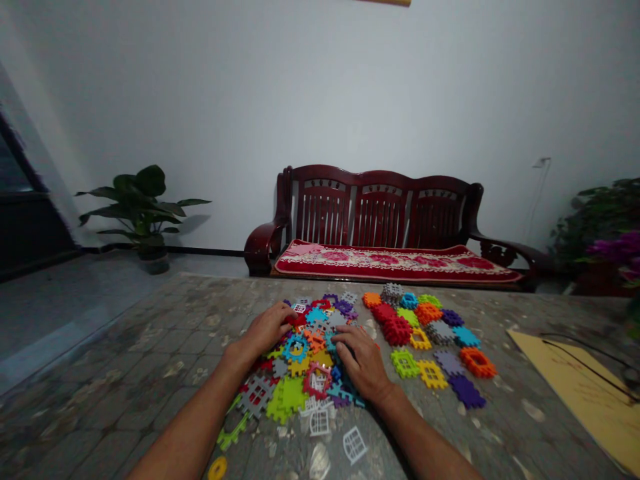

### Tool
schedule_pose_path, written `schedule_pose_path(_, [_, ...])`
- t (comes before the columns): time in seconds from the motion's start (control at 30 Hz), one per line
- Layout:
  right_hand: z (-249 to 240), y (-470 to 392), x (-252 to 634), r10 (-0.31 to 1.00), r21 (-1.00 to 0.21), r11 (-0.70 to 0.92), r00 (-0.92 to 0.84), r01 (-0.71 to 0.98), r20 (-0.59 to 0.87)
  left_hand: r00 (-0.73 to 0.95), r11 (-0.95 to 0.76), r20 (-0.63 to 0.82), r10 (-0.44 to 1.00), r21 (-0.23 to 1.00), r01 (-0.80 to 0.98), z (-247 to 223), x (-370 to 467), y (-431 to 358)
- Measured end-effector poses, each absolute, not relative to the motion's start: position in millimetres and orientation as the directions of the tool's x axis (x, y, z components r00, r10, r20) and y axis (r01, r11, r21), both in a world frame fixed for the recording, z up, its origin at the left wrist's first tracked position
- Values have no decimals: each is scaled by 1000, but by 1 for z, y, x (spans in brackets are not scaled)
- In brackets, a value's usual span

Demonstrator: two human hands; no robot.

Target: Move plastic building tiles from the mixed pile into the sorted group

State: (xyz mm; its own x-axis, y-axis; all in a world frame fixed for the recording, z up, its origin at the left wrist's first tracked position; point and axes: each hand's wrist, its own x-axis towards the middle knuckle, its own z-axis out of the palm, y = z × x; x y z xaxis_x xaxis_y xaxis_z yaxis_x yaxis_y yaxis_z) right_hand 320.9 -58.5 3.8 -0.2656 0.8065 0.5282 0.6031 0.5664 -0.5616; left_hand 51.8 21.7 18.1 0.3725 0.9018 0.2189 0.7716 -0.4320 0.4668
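Plastic tiles [300, 360] lay heaped on table [125, 373]; left hand [267, 328] and right hand [363, 360] rested open, palms down, on heap.

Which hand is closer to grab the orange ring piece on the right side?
Right, I think. The right hand rests on the pile's right edge, nearer the orange ring. The left hand lies on the pile's far left side and would have to cross over.
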Motion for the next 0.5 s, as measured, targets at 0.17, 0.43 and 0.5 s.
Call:
schedule_pose_path(0.17, [1,-57,321,811,-576,559,-249,597,529,380,-431,204,902,400,808,24,55,17])
schedule_pose_path(0.43, [2,-57,320,818,-588,548,-237,594,524,376,-425,203,904,345,837,32,60,9])
schedule_pose_path(0.5, [2,-56,321,816,-586,551,-236,594,528,336,-395,213,917,386,834,30,60,10])
